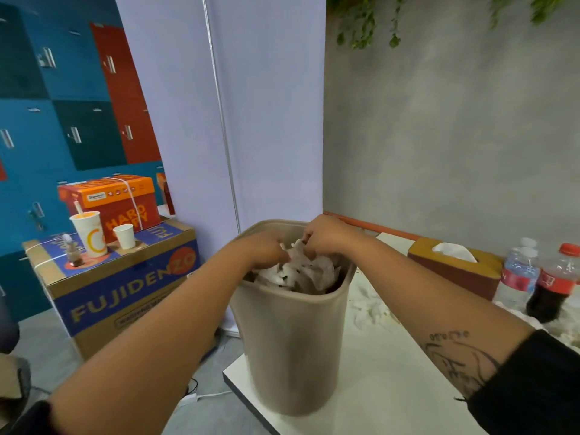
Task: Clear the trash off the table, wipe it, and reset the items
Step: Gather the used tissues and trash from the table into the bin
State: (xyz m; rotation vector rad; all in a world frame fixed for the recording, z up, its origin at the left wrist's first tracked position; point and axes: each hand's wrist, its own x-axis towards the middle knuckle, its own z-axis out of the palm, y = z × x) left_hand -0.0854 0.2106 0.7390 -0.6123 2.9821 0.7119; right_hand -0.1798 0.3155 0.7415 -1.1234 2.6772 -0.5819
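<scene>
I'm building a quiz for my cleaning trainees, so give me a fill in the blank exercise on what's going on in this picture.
1. The left hand and the right hand both grip crumpled white paper inside the tan ____.
2. The cola bottle has a ____ cap.
3. Loose white scraps lie on the white ____ near the tissue box.
Missing words: bin; red; table.
</scene>
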